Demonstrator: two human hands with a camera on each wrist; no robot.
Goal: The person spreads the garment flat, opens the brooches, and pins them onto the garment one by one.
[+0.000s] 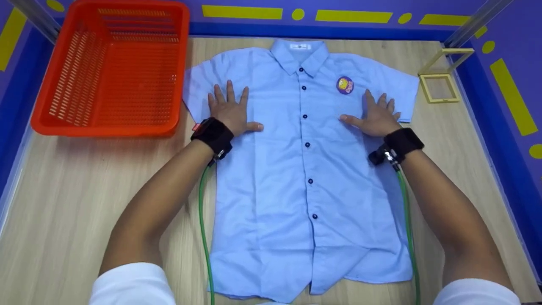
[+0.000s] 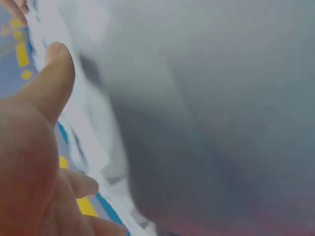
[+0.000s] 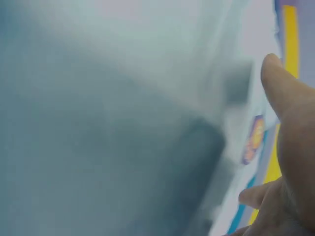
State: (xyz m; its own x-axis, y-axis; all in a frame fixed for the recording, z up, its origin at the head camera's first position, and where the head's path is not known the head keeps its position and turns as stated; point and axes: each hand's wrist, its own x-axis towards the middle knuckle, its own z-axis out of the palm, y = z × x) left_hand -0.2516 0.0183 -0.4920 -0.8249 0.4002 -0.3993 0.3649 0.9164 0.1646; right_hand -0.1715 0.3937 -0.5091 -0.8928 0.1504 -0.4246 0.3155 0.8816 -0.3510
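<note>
A light blue short-sleeved button shirt [image 1: 279, 169] lies spread front side up, its collar at the far side. Dark buttons run down its middle, and a round purple and yellow badge [image 1: 345, 85] sits on the chest. My left hand [image 1: 230, 112] rests with fingers spread on the chest near the left sleeve. On the other side my right hand [image 1: 377, 116] lies on the cloth below the badge, thumb pointing inward. Both wrist views show the shirt close up and blurred, with the left thumb [image 2: 54, 78] and right thumb [image 3: 280, 83] at the edges. The hem is uneven, with a folded corner at lower right.
An orange-red plastic basket [image 1: 180, 84] stands at the back left of the wooden table [image 1: 63, 203]. A small cream hinged frame [image 1: 440, 101] stands open at the back right. Blue walls with yellow marks [image 1: 353, 16] border the table. Green cables [image 1: 203, 212] trail from the wrist cameras.
</note>
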